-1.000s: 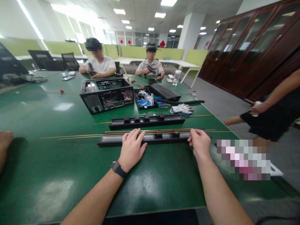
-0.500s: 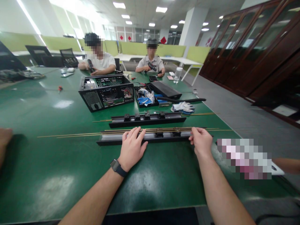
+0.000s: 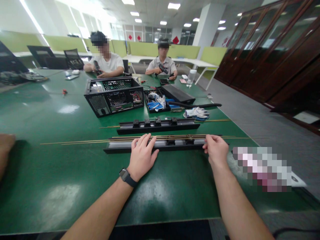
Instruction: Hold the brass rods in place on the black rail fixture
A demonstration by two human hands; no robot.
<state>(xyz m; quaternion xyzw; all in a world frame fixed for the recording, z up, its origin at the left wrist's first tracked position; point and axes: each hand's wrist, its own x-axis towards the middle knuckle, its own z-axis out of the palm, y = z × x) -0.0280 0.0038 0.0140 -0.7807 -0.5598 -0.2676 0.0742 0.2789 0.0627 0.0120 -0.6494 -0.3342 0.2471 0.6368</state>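
Note:
A long black channel-shaped rail (image 3: 180, 147) lies crosswise in front of me, with small black blocks (image 3: 189, 140) in it. Several thin brass-coloured rods (image 3: 85, 142) run along its top and stick out past both ends. My left hand (image 3: 142, 156) rests over the left half of the rail and rods, fingers stretched out. At the rail's right end, my right hand (image 3: 217, 149) is closed with its fingertips pinched at the rods; the exact grip is partly hidden. Just beyond is a second black rail (image 3: 160, 129) with several blocks and rods.
Behind the rails stand an open computer case (image 3: 113, 100), a tray with gloves (image 3: 156, 101), a black panel (image 3: 177, 94) and another glove (image 3: 196, 113). Two people (image 3: 106, 65) sit across the table. Another person's hand (image 3: 6, 146) is at the left; a blurred-out object (image 3: 262, 170) lies right.
Both my hands stay in about the same place on the rail and rods. The view has shifted slightly. Another person's arm at the right edge has gone out of view.

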